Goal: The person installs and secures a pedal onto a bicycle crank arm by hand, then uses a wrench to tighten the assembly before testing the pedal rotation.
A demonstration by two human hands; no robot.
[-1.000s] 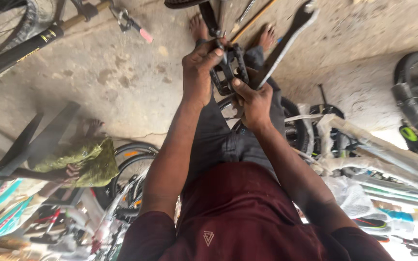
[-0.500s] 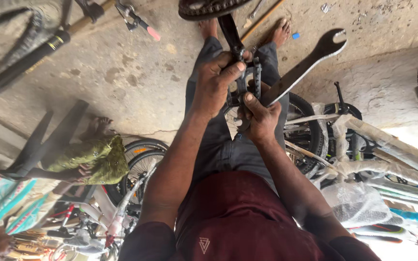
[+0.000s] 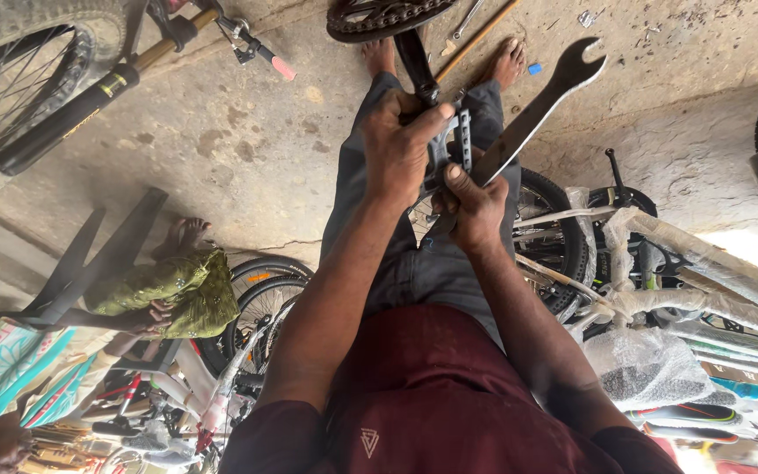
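While the black plastic bicycle pedal (image 3: 451, 145) is taken as the landmark, the scene is read from left to right. Far to the left of the pedal, a spoked bicycle wheel with a dark fork (image 3: 37, 96) is seen, and below it a second person's lap in green patterned cloth (image 3: 164, 290). Just left of the pedal, the left hand (image 3: 396, 145) is closed around it, the thumb laid across its top and the fingers wrapped over the near end of the black crank arm (image 3: 416, 57). Above the pedal, the crank arm runs up to a black toothed chainring (image 3: 379, 16). Just below and to the right of the pedal, the right hand (image 3: 471, 206) is clenched about the handle of a long flat steel open-ended spanner (image 3: 537, 110), its thumb pressed against the pedal's lower edge. The spanner slants up and away to the right, its forked jaw (image 3: 576, 66) standing free over the concrete floor (image 3: 247, 149). Farther right of the pedal, white plastic-wrapped bicycle frames (image 3: 686, 263) are stacked.

Compared with half a second ago, both grips are kept unchanged; the chainring is shown more fully at the top edge, and the spanner is held at much the same slant.
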